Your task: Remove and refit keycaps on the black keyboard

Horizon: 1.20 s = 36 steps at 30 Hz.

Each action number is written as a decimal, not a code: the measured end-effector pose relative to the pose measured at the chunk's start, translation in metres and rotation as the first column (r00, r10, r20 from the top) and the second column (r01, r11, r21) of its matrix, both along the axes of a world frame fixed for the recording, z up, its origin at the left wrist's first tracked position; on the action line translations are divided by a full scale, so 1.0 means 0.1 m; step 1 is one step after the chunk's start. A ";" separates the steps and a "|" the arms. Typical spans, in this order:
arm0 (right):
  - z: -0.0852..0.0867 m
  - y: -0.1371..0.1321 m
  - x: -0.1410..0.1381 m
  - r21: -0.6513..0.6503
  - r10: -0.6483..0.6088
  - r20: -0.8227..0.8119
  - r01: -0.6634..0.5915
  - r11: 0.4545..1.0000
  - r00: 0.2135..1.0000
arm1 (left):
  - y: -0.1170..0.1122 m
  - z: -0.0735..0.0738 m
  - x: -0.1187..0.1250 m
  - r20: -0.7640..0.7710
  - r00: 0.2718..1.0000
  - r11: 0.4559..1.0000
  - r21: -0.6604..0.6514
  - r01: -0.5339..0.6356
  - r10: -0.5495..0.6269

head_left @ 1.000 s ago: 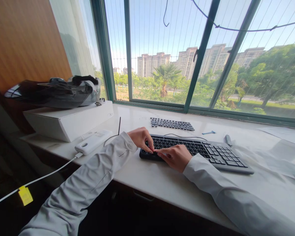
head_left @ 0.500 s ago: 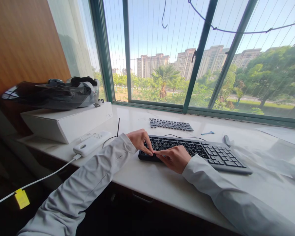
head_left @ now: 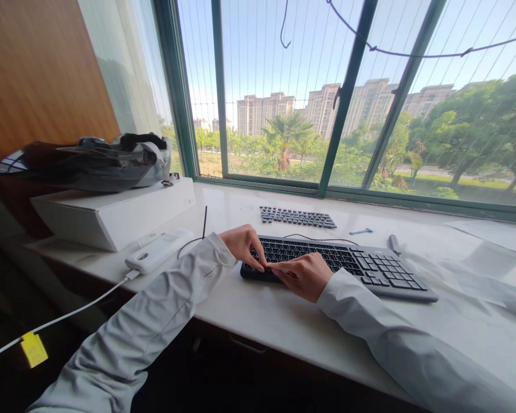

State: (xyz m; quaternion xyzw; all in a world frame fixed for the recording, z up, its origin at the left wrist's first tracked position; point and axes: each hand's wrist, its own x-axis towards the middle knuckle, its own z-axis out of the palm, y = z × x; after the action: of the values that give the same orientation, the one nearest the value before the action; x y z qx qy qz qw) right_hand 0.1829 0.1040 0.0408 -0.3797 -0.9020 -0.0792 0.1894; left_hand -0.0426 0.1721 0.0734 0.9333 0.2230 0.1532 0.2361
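Note:
A black keyboard lies on the pale tabletop, its main key area stripped of caps and the right-hand block still bearing keys. Over its front left corner, my left hand is closed in a pinch. My right hand reaches in from the right, thumb and forefinger also pinched, the fingertips of both hands meeting. Between them is a small dark piece that looks like a keycap, mostly hidden by the fingers. Loose keycaps lie in rows behind the keyboard.
Behind the keyboard lie a small blue tool and a dark stubby object. At left are a white power bank with a cable, and a white box carrying a dark visor. Clear plastic lies at right.
The view has shifted very slightly. Both hands stay pinched together at the keyboard's front left corner, with little visible movement.

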 end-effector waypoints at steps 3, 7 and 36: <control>0.00 0.00 0.00 0.004 -0.011 0.014 0.011 1.000 1.000 | -0.01 0.01 0.01 0.004 0.999 0.999 -0.019 -0.036 0.036; -0.01 0.01 0.00 0.021 -0.034 0.021 0.033 0.999 0.999 | -0.02 0.02 0.03 0.006 0.997 0.996 -0.047 -0.081 0.081; 0.03 -0.01 0.02 0.025 0.038 -0.016 -0.037 0.999 0.999 | -0.03 0.00 0.05 -0.063 0.971 0.954 -0.185 -0.237 0.229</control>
State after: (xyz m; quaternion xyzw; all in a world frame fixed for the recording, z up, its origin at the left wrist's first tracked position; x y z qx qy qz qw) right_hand 0.1846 0.1033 0.0438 -0.3611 -0.9063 -0.0834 0.2031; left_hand -0.0380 0.1694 0.0735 0.8763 0.3499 0.1387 0.3005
